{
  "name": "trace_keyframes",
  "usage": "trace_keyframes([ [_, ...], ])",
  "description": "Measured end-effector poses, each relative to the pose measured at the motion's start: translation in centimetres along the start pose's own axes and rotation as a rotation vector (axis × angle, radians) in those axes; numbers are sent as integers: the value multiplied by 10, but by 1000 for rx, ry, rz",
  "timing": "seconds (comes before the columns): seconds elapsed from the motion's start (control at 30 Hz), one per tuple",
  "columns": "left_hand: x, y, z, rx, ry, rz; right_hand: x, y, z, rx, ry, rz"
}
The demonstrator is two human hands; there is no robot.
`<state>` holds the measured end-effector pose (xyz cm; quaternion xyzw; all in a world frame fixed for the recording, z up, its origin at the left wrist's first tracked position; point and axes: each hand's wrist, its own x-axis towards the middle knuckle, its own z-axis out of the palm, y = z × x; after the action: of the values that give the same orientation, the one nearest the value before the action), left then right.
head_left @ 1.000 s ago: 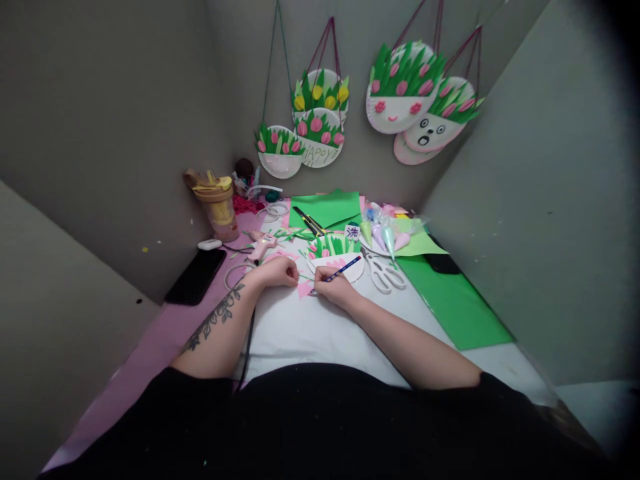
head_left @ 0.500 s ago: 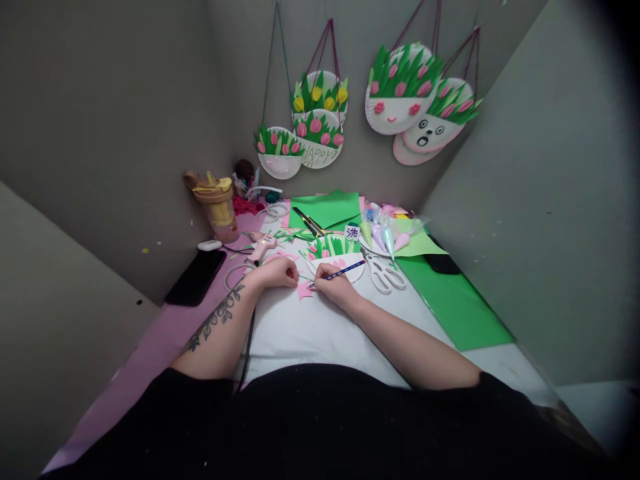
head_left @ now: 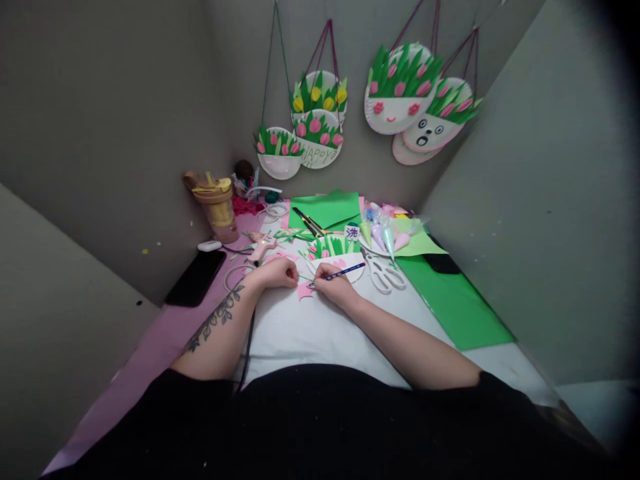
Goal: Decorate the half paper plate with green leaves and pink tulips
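Observation:
My right hand (head_left: 334,285) grips a dark blue pencil (head_left: 353,268) with a red end. The pencil's tip is down over a small pink paper piece (head_left: 305,291) with a jagged upper edge, on the white table cover. My left hand (head_left: 283,272) rests at the left of that paper with its fingers curled closed. What they pinch, if anything, is hidden. Just beyond both hands lies a paper-plate basket (head_left: 355,264) with green paper leaves and pink flowers. A pink glue gun (head_left: 262,247) lies beyond my left wrist.
White-handled scissors (head_left: 384,276) lie right of the basket. Behind are a box cutter (head_left: 309,222), green sheets (head_left: 453,303) and filled piping bags (head_left: 387,237). At left stand a cup (head_left: 220,210) and a black phone (head_left: 195,279). Finished plate baskets (head_left: 400,113) hang on the wall.
The pencil's top end has shifted very slightly. Both hands and the pink paper stay in nearly the same place.

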<state>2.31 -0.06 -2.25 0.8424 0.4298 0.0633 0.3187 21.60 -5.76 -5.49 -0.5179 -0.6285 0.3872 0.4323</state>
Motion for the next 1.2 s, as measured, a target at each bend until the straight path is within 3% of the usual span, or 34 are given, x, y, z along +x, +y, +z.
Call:
trace_keyframes([
  [1.2,3,-4,2,8,-4,6,-2,-2,-2,-33,-41,10],
])
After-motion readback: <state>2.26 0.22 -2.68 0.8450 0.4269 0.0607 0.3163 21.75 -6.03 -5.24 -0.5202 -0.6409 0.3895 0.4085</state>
